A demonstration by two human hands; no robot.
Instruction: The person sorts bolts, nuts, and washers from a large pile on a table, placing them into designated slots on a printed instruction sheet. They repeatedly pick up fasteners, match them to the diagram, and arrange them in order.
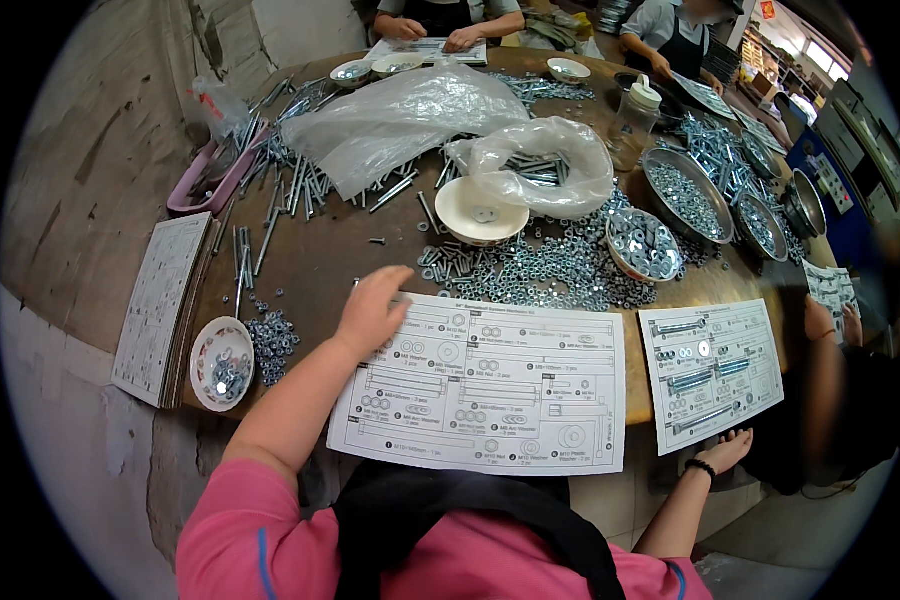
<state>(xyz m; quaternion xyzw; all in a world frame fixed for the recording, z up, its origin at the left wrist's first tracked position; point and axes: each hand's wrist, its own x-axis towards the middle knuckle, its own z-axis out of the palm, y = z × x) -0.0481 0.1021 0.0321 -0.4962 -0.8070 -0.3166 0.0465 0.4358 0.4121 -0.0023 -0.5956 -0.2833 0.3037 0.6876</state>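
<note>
A large white printed sheet (490, 385) with line drawings of hardware lies in front of me at the table edge. My left hand (372, 308) is at its upper left corner, fingers stretched out and no object visible in them. To the right, a second printed card (712, 370) carries bolts (692, 380), nuts and washers laid over its drawings. My right hand (727, 451), with a dark wristband, is just below that card's lower edge, its fingers loosely bent and apart. Loose nuts (530, 270) are heaped beyond the first sheet.
A bowl of washers (222, 364) and a stack of printed cards (160, 310) stand left. Beyond are a white bowl (482, 211), plastic bags (410, 115), loose bolts and metal trays (688, 195). A co-worker's hand (820, 318) holds a card at right; other people sit opposite.
</note>
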